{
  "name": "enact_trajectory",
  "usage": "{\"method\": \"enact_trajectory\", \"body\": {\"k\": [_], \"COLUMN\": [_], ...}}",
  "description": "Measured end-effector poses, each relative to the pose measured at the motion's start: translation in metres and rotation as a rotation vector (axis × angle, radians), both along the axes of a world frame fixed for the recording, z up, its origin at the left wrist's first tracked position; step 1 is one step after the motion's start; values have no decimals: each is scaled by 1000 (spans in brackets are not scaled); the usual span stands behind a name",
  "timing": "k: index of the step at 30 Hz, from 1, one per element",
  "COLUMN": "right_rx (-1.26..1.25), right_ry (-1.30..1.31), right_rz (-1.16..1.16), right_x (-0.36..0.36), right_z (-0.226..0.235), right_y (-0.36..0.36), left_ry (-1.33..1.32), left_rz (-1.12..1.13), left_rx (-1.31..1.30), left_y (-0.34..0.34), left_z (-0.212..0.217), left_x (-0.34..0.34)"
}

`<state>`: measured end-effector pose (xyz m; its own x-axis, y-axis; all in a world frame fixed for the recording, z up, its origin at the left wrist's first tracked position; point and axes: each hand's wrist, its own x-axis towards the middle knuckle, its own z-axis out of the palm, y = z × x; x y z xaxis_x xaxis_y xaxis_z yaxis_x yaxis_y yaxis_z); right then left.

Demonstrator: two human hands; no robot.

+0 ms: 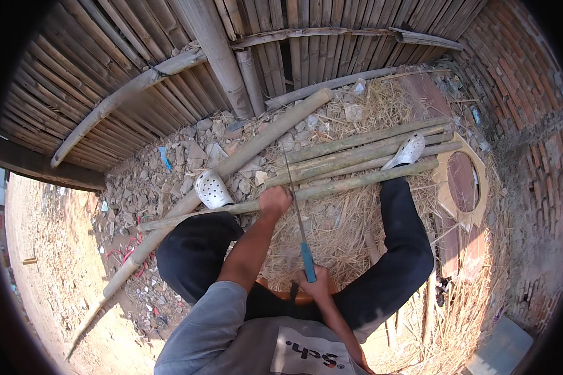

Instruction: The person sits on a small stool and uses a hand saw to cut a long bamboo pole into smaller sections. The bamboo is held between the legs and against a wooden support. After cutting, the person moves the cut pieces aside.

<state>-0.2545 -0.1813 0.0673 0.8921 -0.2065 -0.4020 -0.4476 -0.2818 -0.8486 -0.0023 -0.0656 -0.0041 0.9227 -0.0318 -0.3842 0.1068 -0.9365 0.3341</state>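
My left hand (275,201) is closed around a long green bamboo pole (350,183) that lies crosswise in front of me. In my right hand (316,282) is the teal handle of a handsaw (301,228). Its thin blade points away from me and crosses the pole just right of my left hand. How deep the blade sits in the bamboo cannot be made out. My feet, in white perforated clogs, stand at the pole, the left clog (213,189) near a thick bamboo pole (256,144) and the right clog (410,150) among the poles.
Several bamboo poles (363,150) lie side by side beyond the held one. Rubble (187,147) and straw (319,240) cover the ground. A bamboo wall (137,81) rises ahead, a brick wall (538,162) at right. A pale frame with a round opening (443,200) lies right of my foot.
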Motion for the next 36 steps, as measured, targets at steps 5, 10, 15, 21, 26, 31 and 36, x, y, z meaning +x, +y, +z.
{"method": "enact_trajectory", "body": {"k": [5, 10, 15, 21, 26, 31, 36], "right_rx": [-64, -32, 24, -125, 16, -36, -73], "right_ry": [-74, -25, -113, -130, -17, -12, -85], "right_rz": [14, 77, -36, 84, 38, 3, 20], "right_x": [-17, -53, 23, -49, -57, -45, -15], "right_z": [71, 95, 24, 96, 59, 37, 110], "right_y": [-11, -24, -1, -12, -10, -8, -7], "left_ry": [-27, 13, -20, -15, -19, -17, -25], "left_rz": [19, 37, -6, 42, 37, 13, 18], "left_rx": [-17, -7, -53, 3, 7, 9, -3], "left_y": [7, 5, 2, 6, 0, 0, 2], "left_z": [-1, 5, 6, 2, 0, 5, 1], "left_x": [8, -5, -1, 1, -1, 1, 0]}}
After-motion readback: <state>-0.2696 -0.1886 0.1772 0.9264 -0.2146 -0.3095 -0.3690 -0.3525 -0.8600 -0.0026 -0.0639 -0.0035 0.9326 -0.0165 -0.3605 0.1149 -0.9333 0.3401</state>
